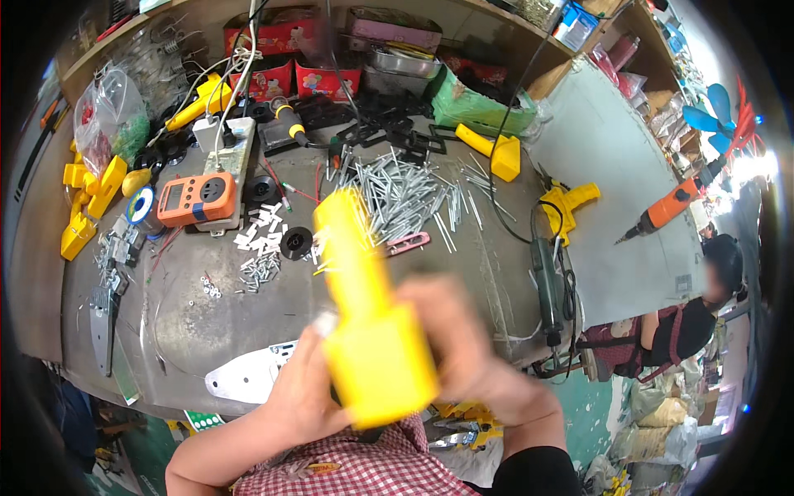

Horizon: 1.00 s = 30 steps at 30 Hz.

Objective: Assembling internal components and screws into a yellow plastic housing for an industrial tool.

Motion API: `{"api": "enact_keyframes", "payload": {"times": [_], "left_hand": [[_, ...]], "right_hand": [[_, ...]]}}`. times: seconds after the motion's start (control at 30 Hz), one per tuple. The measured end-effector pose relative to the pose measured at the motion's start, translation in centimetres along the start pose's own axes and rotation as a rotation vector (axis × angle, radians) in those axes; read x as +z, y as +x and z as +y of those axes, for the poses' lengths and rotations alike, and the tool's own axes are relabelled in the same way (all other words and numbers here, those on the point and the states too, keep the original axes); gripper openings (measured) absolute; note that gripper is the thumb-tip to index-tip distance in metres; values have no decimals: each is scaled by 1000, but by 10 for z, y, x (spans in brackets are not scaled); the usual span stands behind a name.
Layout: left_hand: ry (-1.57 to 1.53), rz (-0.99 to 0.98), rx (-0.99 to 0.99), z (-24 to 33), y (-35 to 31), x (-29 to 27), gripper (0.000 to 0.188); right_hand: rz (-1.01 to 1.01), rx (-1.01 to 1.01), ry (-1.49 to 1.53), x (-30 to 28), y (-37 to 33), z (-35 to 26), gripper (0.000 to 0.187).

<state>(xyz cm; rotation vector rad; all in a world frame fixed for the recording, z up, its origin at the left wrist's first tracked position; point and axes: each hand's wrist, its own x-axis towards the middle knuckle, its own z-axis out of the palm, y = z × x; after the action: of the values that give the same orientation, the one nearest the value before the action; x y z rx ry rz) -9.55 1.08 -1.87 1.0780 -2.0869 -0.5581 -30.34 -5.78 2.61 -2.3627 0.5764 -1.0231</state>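
Observation:
Near the front edge of the bench, a yellow plastic housing [376,355] with a long handle and a boxy end is raised over my lap, blurred by motion. My left hand [306,384] grips its boxy end from the left, fingers closed along the side. My right hand [453,331] is at the housing's right side, too smeared to show what its fingers do. Beneath and left of my left hand lies a pale metal blade-shaped plate [240,379]. Beyond the housing is a heap of long silvery screws [401,194], with a pink slotted piece [408,243] beside it.
An orange meter [196,198] and power strip [236,153] stand left. Yellow housings [500,157] lie at the back and right. A corded dark tool [546,285] lies at the right edge. An orange screwdriver [670,207] hangs right. Another person [686,331] sits beyond.

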Motion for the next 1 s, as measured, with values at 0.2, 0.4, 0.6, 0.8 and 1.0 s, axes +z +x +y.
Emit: {"api": "enact_keyframes", "payload": {"times": [0.2,0.4,0.6,0.8,1.0], "left_hand": [[-1331,97,-1147,10,-12,-15,73],[-287,264,-183,-14,-50,-59,115],[-667,575,-541,-16,-48,-63,104],[-863,852,-618,-23,-55,-66,87],[-806,970,-629,-40,-89,-80,84]], "right_hand": [[-48,61,46,20,-24,-15,89],[198,474,-674,-41,-28,48,71],[-22,570,-758,-35,-26,118,41],[-234,309,-941,85,70,120,17],[-236,522,-538,55,105,129,10]]}}
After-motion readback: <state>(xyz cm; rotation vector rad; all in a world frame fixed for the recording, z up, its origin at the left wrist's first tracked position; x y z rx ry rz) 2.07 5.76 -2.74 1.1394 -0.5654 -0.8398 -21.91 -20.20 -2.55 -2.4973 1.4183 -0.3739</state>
